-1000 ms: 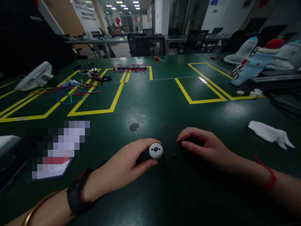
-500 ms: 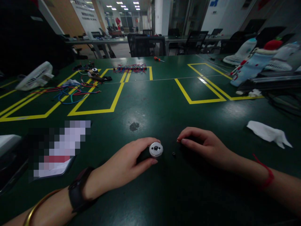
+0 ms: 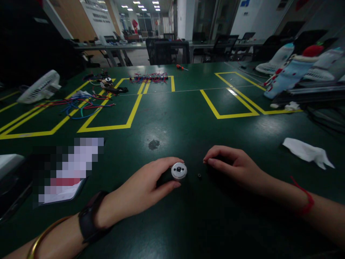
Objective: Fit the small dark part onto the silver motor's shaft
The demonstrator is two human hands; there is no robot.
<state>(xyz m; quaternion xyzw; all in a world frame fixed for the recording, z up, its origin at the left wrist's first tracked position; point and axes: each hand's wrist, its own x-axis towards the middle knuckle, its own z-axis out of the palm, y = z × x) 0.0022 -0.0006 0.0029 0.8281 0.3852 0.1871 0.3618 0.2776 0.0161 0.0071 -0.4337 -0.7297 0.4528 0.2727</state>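
My left hand [image 3: 147, 187] has its thumb and fingers around a round silver metal part [image 3: 179, 171]. The part's flat top faces up and shows a dark centre with a small hole on either side. To its right, a tiny dark ring-like piece [image 3: 199, 176] lies apart on the green table [image 3: 172, 122]. My right hand [image 3: 234, 163] rests just beyond that piece, thumb and index fingertip pressed together. Whatever may be between those fingertips is too small to make out.
A phone [image 3: 67, 176] with a blurred screen lies to the left. White tissue [image 3: 307, 153] is at the right. Farther back are loose wires [image 3: 86, 106], a white fan [image 3: 40, 88], a wire bundle [image 3: 149, 77], an orange screwdriver [image 3: 182, 67] and a light-blue plush figure [image 3: 287, 77].
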